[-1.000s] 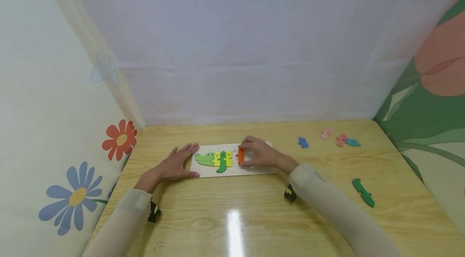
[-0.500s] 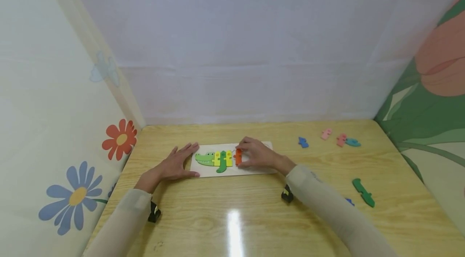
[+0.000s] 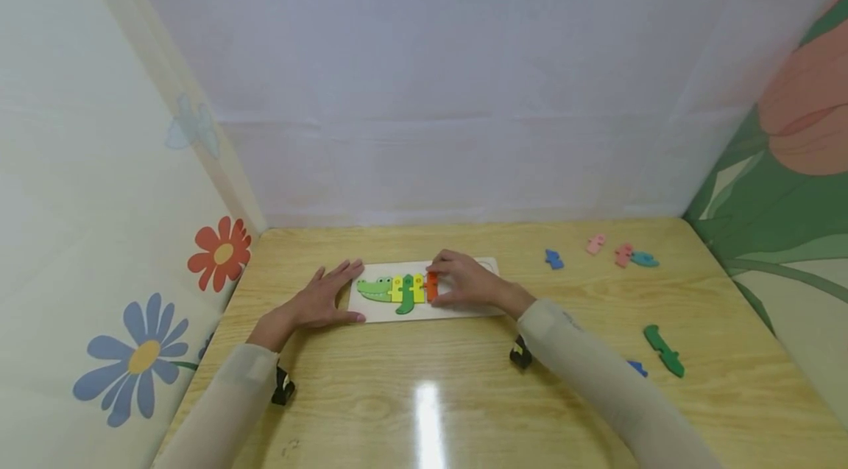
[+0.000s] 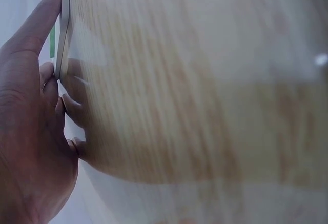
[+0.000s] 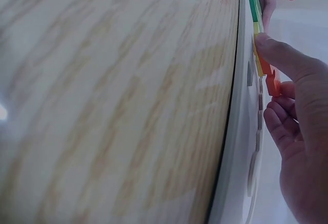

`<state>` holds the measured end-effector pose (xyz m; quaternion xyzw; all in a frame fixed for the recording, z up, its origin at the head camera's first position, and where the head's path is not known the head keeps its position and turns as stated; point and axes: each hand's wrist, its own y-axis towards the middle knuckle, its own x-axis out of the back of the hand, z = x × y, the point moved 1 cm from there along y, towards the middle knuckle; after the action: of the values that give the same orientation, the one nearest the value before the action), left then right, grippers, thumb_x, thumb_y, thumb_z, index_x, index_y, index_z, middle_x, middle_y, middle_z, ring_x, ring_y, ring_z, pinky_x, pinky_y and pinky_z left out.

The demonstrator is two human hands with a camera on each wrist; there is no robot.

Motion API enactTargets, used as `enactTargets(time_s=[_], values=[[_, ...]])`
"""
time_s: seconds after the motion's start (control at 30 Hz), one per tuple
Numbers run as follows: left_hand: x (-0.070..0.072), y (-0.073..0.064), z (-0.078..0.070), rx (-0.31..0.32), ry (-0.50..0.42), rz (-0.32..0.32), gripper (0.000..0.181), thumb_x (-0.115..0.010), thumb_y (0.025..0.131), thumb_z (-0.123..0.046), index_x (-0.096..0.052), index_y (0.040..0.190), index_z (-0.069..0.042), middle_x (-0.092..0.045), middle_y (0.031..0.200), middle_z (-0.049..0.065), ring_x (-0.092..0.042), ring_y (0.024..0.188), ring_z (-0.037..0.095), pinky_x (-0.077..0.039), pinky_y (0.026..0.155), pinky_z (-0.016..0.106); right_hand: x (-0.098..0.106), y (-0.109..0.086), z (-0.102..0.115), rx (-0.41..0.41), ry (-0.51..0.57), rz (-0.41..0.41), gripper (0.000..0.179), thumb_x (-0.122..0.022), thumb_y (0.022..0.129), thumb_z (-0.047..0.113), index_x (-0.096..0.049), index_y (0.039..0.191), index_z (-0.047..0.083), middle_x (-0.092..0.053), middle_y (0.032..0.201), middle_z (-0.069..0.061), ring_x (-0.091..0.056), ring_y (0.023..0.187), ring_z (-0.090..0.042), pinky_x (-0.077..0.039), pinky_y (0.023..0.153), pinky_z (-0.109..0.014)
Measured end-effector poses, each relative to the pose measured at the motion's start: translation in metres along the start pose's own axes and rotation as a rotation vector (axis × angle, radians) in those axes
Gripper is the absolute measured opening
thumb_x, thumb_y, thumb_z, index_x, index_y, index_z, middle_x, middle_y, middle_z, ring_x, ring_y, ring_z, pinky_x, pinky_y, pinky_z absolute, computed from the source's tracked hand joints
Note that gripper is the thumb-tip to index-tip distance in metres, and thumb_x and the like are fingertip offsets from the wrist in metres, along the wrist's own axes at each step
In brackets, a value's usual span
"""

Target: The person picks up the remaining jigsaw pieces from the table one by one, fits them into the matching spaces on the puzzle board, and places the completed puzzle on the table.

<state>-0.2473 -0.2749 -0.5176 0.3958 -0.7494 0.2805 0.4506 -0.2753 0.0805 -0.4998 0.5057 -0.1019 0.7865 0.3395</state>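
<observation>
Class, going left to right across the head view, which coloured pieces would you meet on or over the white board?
Crocodile head → first yellow piece → green piece → second yellow piece → orange piece.

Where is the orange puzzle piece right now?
In the head view, the orange piece is pinched by the person's right hand over the white board, just right of the rightmost yellow piece.

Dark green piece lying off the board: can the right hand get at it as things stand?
Probably not at once: the right hand pinches the orange piece, so it is occupied. Once freed, likely yes; the dark green piece lies uncovered on the table.
</observation>
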Motion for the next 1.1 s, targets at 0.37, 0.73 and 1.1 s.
enactTargets(time_s=[0.37,0.73,1.1], values=[[0.0017,0.0009,-0.0013,0.004,0.002,0.004,0.109,-0.082,0.088,-0.057,-0.029,0.167,-0.004,-0.024,0.175,0.016,-0.017,0.161,0.043,-0.005,0.124,0.073,-0.0011,0.0031,-0.0021,0.008,-0.01,0.004,0.067,-0.092,0.085,0.035,-0.069,0.136,-0.002,-0.066,0.127,-0.01,-0.064,0.116,-0.023,-0.053,0.106,-0.038],[0.0004,0.0,-0.0014,0.01,0.001,0.007,0.109,-0.083,0.087,-0.056,-0.029,0.167,-0.004,-0.024,0.175,0.017,-0.017,0.161,0.043,-0.004,0.124,0.073,-0.0015,0.007,-0.0045,0.025,-0.027,0.04,0.066,-0.091,0.085,0.037,-0.07,0.135,-0.002,-0.068,0.127,-0.011,-0.065,0.118,-0.024,-0.052,0.107,-0.039],[0.0023,-0.0002,-0.0039,0.001,0.005,0.005,0.109,-0.083,0.088,-0.054,-0.029,0.167,-0.003,-0.025,0.174,0.018,-0.018,0.161,0.044,-0.005,0.123,0.074,-0.0002,0.0091,-0.0035,0.004,-0.035,0.073,0.067,-0.09,0.086,0.041,-0.071,0.135,0.0,-0.068,0.129,-0.01,-0.063,0.12,-0.025,-0.051,0.109,-0.04]])
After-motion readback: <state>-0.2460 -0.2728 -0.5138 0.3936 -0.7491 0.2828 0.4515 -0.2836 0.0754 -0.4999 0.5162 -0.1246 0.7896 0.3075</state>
